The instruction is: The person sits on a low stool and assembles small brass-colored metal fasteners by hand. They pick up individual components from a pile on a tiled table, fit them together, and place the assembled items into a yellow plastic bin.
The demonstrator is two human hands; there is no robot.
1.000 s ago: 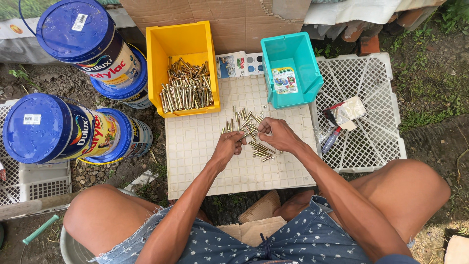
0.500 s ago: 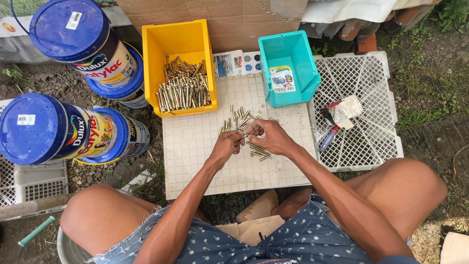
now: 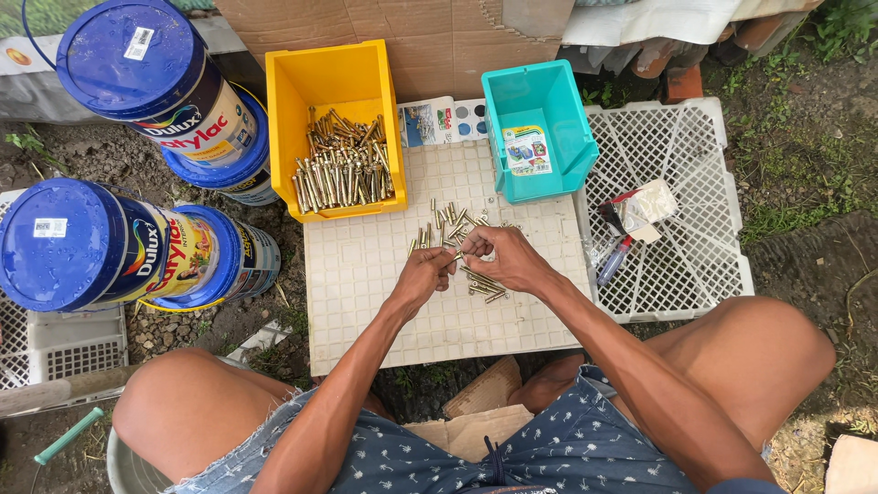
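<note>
My left hand (image 3: 422, 275) and my right hand (image 3: 501, 257) meet over a white gridded board (image 3: 366, 274), fingertips together on a brass-coloured bolt (image 3: 455, 257). Loose bolts (image 3: 455, 222) lie scattered just beyond the hands, and a few more (image 3: 485, 288) sit under my right hand. A yellow bin (image 3: 335, 128) at the board's far left holds a heap of bolts. A teal bin (image 3: 537, 128) at the far right holds a small printed packet.
Several blue-lidded paint buckets (image 3: 110, 247) lie stacked at the left. A white lattice crate lid (image 3: 686, 238) at the right carries a small plastic bag and a pen-like tool. Cardboard stands behind the bins. My bare knees frame the near edge.
Both hands have stayed over the loose bolts, shifting only slightly while working a bolt between the fingertips. Nothing else has moved.
</note>
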